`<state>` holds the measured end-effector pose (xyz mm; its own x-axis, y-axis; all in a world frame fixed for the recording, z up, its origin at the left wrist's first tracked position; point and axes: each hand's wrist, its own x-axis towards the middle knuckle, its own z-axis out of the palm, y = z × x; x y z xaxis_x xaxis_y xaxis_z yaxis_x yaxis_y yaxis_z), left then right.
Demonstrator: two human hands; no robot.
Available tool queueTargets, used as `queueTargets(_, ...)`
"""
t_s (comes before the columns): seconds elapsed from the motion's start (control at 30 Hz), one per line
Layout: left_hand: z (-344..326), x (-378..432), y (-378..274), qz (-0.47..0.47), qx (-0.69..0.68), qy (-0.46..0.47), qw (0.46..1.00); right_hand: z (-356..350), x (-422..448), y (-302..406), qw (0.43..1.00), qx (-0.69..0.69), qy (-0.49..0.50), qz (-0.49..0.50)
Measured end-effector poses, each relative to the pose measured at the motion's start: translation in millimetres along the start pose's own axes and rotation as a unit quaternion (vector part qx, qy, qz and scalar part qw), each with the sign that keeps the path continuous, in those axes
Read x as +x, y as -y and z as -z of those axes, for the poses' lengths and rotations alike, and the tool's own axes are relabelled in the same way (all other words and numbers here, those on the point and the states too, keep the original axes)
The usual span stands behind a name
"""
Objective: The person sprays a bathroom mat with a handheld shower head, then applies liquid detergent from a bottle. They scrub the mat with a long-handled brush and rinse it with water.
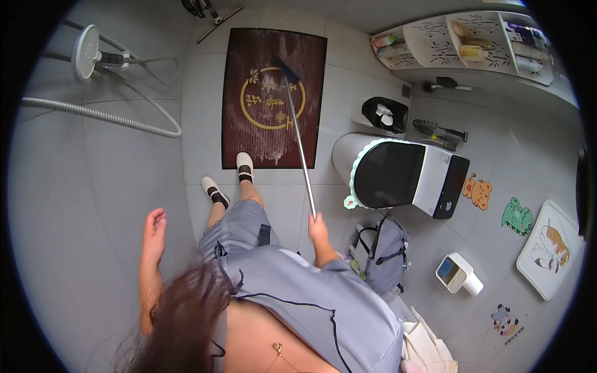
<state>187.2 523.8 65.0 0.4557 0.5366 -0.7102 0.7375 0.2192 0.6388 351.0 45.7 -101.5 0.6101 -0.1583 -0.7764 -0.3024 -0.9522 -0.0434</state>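
My right hand [318,229] grips the end of a long metal pole [301,144]. At its far end a dark brush head [288,71] rests on a dark red floor mat [275,144] with a yellow ring and characters. Whitish wet streaks or suds lie on the mat. My left hand [155,228] is raised at the left with its fingers loosely curled and nothing in it. One of my white shoes [244,161] is on the mat's near edge; the other stands on the tiles beside it.
To the right are a toilet [389,175] with a dark lid, a lined waste bin [385,114] and a grey backpack [386,254]. A shower head [86,53] and its hose [100,114] are at the left. A floor squeegee [219,25] lies beyond the mat; a wall shelf [422,39] holds bottles.
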Motion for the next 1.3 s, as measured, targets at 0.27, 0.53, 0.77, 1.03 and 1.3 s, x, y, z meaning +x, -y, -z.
queueTargets(0.27, -3, -3, 19, 0.024, -0.001, 0.019, 1.0, -36, -1, 36, 0.997, 0.073, -0.022, -0.026)
queueTargets(0.53, 5, 11, 4, 0.021, 0.018, 0.049, 0.998, 68, 79, 110, 0.998, -0.019, -0.049, -0.043)
queueTargets(0.77, 11, 3, 35, 0.021, 0.012, 0.011, 1.0, -55, -82, -56, 0.99, 0.01, 0.026, -0.135)
queueTargets(1.03, -2, 17, 32, 0.022, 0.033, 0.047, 0.998, 2, 96, 32, 0.997, 0.054, -0.046, -0.035)
queueTargets(1.3, -34, 11, -20, 0.019, 0.07, 0.079, 0.994, -23, 30, -32, 0.998, 0.07, -0.011, -0.003)
